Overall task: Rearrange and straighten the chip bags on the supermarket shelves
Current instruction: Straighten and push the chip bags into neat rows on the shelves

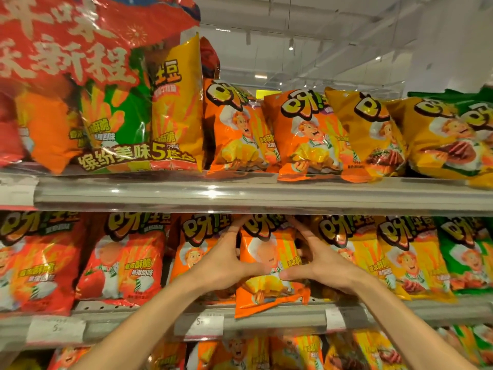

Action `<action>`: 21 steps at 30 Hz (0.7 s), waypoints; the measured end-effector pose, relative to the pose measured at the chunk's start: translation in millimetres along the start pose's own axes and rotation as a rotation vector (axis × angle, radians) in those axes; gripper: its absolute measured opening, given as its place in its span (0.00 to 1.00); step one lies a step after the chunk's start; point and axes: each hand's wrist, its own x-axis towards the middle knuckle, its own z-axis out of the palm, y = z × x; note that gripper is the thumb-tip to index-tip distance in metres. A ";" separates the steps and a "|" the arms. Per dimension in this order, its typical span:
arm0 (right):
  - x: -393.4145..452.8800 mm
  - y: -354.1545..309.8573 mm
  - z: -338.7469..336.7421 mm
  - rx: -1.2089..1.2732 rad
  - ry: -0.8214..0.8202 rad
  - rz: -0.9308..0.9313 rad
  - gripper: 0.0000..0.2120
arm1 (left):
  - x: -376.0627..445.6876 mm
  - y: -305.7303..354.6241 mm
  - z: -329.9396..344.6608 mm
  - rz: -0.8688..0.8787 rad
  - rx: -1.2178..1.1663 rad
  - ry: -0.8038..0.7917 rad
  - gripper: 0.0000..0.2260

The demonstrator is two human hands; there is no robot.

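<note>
An orange chip bag (269, 252) stands on the middle shelf (266, 320), its bottom edge hanging over the shelf front. My left hand (226, 257) holds its left side, fingers behind the bag and thumb across the front. My right hand (317, 260) holds its right side the same way, thumb on the front. Red bags (125, 257) stand to the left, yellow bags (408, 257) and green bags (464, 252) to the right.
The top shelf (253, 194) carries a big red multipack (88, 84) at the left, then leaning orange bags (306, 134), yellow bags (373, 134) and green ones. Price tags (198, 325) sit on the middle shelf rail. More bags fill the lower shelf (293, 353).
</note>
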 end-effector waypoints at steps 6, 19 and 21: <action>-2.4 -3.9 -16.3 -0.120 0.045 -0.047 0.51 | 7.2 9.1 7.9 -0.011 -0.010 0.050 0.48; -4.0 -6.5 5.6 -0.710 0.367 0.052 0.32 | -9.6 -39.9 7.3 -0.002 0.760 0.535 0.24; -2.4 -9.3 16.3 -0.893 0.550 -0.064 0.27 | -8.0 -50.5 9.7 -0.008 0.816 0.470 0.25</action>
